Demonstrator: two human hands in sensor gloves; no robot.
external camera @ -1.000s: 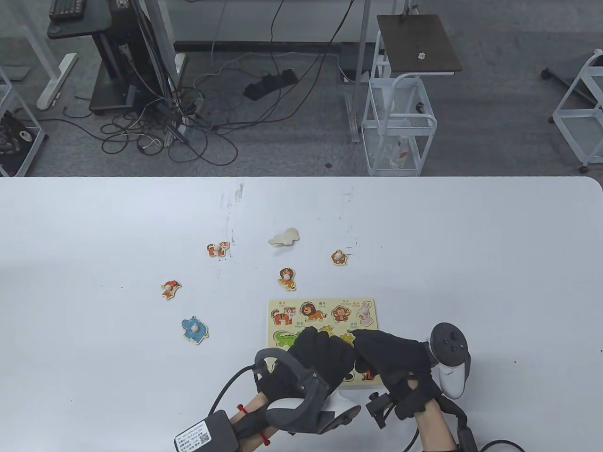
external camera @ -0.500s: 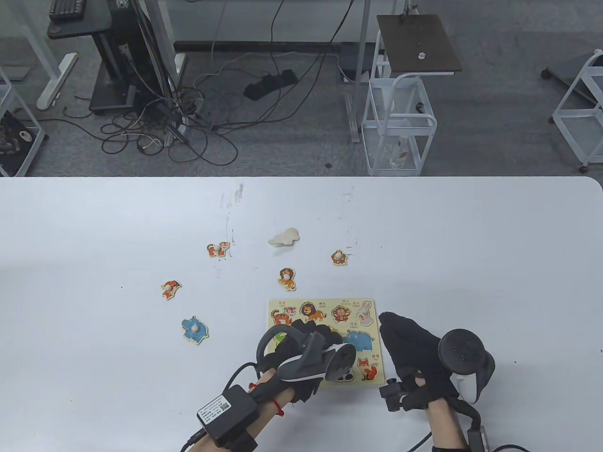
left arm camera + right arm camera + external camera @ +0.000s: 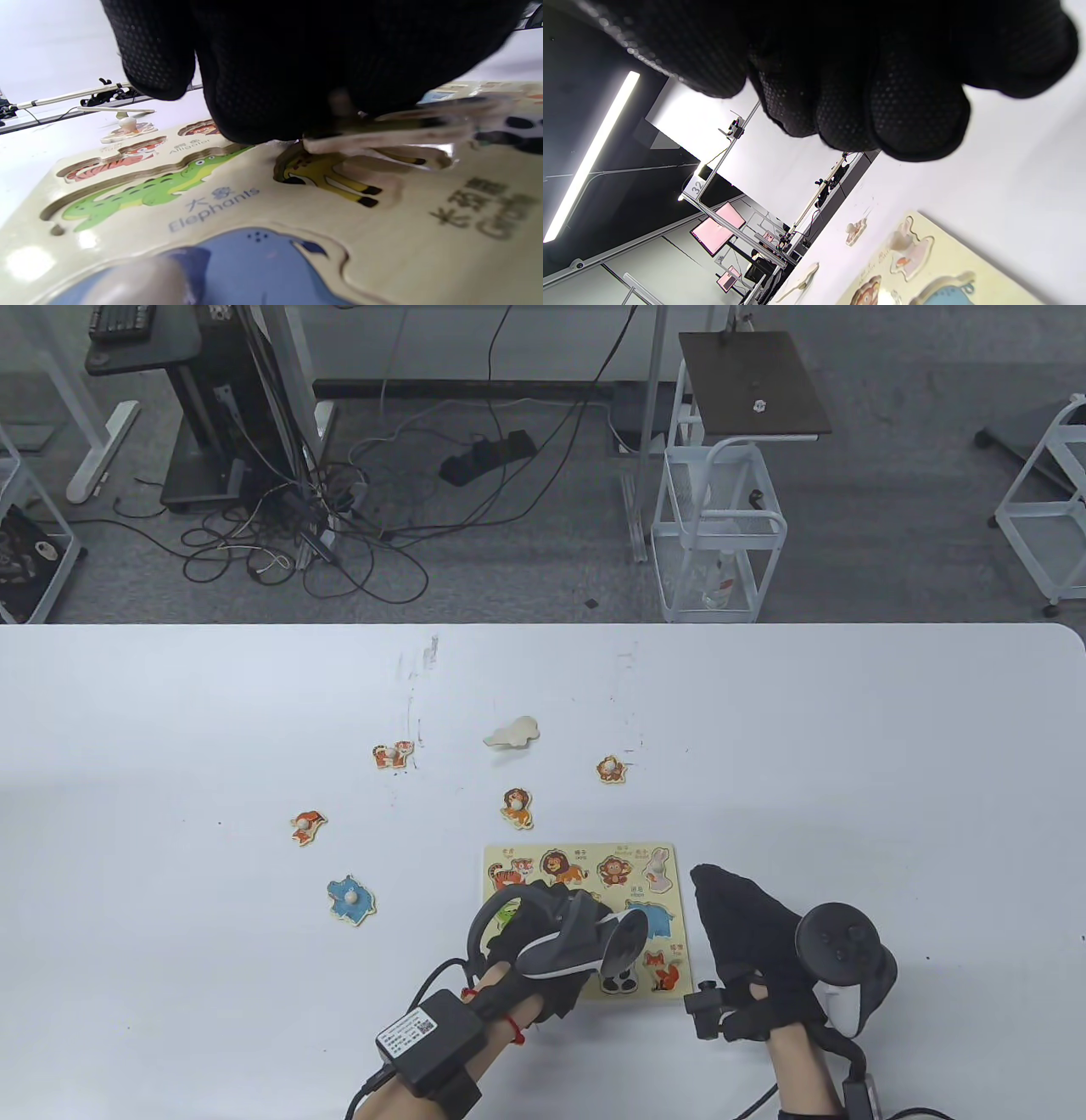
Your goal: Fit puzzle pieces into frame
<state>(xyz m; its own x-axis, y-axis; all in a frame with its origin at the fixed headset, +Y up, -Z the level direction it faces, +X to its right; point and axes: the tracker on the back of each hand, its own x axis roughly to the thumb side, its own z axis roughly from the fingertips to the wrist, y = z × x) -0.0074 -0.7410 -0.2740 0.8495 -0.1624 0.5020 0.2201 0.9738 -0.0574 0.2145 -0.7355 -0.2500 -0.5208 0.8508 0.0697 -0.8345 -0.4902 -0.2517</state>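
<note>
The cream puzzle frame [image 3: 534,853] lies near the table's front edge. My left hand [image 3: 556,903] is over its left middle. In the left wrist view its fingers [image 3: 263,63] hold a flat, blurred puzzle piece [image 3: 382,131] tilted just above the giraffe recess [image 3: 322,169]. A blue elephant piece [image 3: 653,920] with a knob sits in the frame, and so does a rabbit piece [image 3: 657,865]. My right hand [image 3: 721,899] rests right of the frame, fingers together, holding nothing. Its fingertips [image 3: 891,106] fill the top of the right wrist view.
Loose pieces lie on the table beyond and left of the frame: a lion [image 3: 516,807], monkey [image 3: 610,768], tiger [image 3: 393,754], fox [image 3: 307,825], a blue animal [image 3: 350,898] and a plain face-down piece [image 3: 512,732]. The alligator recess [image 3: 148,190] shows only its printed picture.
My right hand has drawn away from the frame's middle to its right side. My left hand has turned and shifted up over the frame with the piece, uncovering the elephant, panda and fox pictures.
</note>
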